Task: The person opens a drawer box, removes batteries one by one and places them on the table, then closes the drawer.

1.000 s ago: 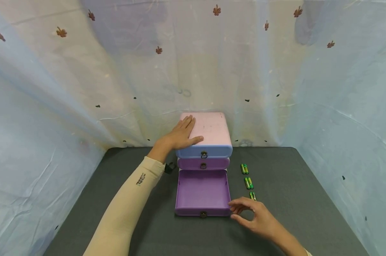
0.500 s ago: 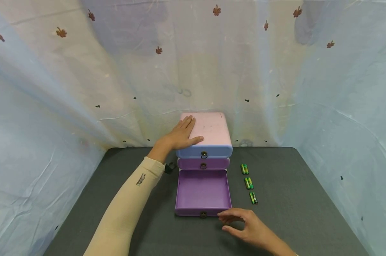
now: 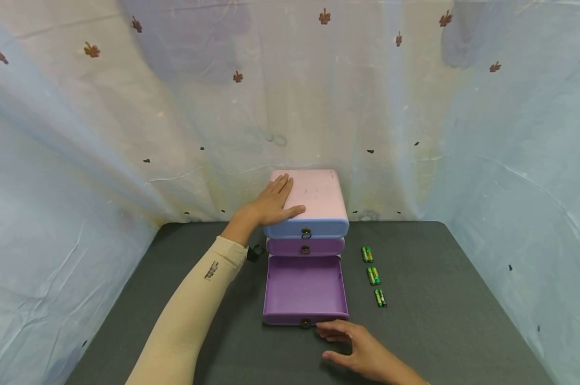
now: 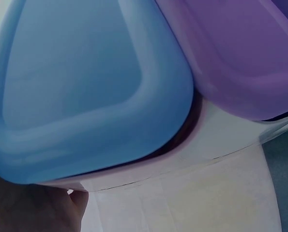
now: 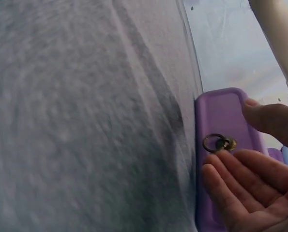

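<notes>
On the pink top (image 3: 318,193) of a small drawer cabinet, my left hand (image 3: 271,206) rests flat with spread fingers. The blue top drawer (image 3: 285,229) and the purple middle drawer (image 3: 282,247) are pushed in. The bottom purple drawer (image 3: 305,289) is pulled out, and nothing lies in it. At its front right corner is my right hand (image 3: 357,350), fingers loosely bent and thumb apart, holding nothing. In the right wrist view, those fingertips are close to the brass ring pull (image 5: 214,143) on the drawer front; whether they touch it, I cannot tell.
Three pairs of green batteries, a far pair (image 3: 367,254), a middle pair (image 3: 373,276) and a near pair (image 3: 380,298), lie right of the cabinet on the dark table (image 3: 443,321). A pale patterned curtain (image 3: 294,107) hangs behind and at both sides.
My right hand has moved left and nearer along the front of the pulled-out drawer, uncovering the nearest battery pair. My left hand and the drawers have stayed in place.
</notes>
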The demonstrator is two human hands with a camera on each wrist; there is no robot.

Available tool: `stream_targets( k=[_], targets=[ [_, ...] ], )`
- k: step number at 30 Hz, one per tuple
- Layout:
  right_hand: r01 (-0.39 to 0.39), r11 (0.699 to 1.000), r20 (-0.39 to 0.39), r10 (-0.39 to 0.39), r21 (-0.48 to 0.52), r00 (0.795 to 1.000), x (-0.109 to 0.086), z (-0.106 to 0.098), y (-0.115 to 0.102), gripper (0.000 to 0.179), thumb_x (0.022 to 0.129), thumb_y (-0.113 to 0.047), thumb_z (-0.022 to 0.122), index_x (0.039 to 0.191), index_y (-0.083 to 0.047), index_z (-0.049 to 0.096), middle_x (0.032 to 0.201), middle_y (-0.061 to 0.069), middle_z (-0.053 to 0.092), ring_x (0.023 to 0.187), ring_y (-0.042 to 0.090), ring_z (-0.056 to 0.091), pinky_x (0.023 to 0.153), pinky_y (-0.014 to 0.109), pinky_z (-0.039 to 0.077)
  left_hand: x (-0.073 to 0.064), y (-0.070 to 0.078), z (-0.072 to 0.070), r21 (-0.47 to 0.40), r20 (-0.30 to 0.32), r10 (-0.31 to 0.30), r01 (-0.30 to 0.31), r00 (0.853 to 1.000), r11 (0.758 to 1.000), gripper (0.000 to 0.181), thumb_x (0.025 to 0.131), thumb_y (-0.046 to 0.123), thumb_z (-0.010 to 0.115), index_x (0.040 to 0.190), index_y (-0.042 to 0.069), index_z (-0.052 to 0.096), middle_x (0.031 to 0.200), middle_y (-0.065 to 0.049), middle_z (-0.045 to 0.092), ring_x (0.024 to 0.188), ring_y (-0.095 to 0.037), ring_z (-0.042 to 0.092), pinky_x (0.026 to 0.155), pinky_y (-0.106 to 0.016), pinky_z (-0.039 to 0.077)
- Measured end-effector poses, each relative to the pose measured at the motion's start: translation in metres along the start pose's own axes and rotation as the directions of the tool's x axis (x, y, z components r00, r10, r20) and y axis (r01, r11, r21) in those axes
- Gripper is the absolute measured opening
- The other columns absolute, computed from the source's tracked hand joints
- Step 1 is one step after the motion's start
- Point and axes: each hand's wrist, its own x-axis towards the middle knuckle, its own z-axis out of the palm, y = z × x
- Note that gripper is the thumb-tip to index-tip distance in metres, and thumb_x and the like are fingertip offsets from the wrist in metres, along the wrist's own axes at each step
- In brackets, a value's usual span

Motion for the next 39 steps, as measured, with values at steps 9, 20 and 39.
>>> stream_targets(
  k=[9, 20, 39],
  targets=[
    [-0.096, 0.989, 0.01, 0.095, 0.111, 0.995, 0.003, 0.005, 0.007, 0.06, 0.101, -0.017, 0.078, 0.147, 0.012, 0.054, 0.144, 0.034, 0.06, 0.128, 0.039, 0.066, 0.107, 0.038, 0.057, 0.001, 0.0, 0.0, -0.005, 0.001, -0.001, 0.001, 1.0, 1.0, 0.1, 0.109, 0.065, 0.041, 0.171, 0.002, -0.005, 0.18, -0.016, -0.011, 0.166, -0.026, -0.012, 0.134, -0.042, -0.007],
    [-0.068, 0.982, 0.011, 0.067, 0.177, 0.998, 0.009, 0.014, 0.011, 0.059, 0.102, -0.013, 0.075, 0.147, 0.016, 0.051, 0.139, 0.038, 0.06, 0.124, 0.041, 0.067, 0.103, 0.039, 0.06, 0.0, 0.001, -0.001, 0.006, 0.004, -0.002, 0.002, 1.0, 1.0, 0.099, 0.109, 0.066, 0.04, 0.171, 0.002, -0.005, 0.18, -0.016, -0.011, 0.166, -0.026, -0.012, 0.135, -0.042, -0.007],
    [-0.107, 0.922, -0.033, 0.128, 0.372, 0.991, 0.011, 0.023, 0.011, 0.049, 0.103, -0.004, 0.072, 0.139, 0.023, 0.053, 0.136, 0.046, 0.056, 0.121, 0.03, 0.071, 0.099, 0.023, 0.059, 0.001, 0.0, -0.001, -0.004, 0.005, 0.0, 0.0, 1.0, 1.0, 0.099, 0.109, 0.066, 0.04, 0.171, 0.002, -0.004, 0.18, -0.016, -0.01, 0.167, -0.027, -0.011, 0.135, -0.043, -0.007]
  ],
)
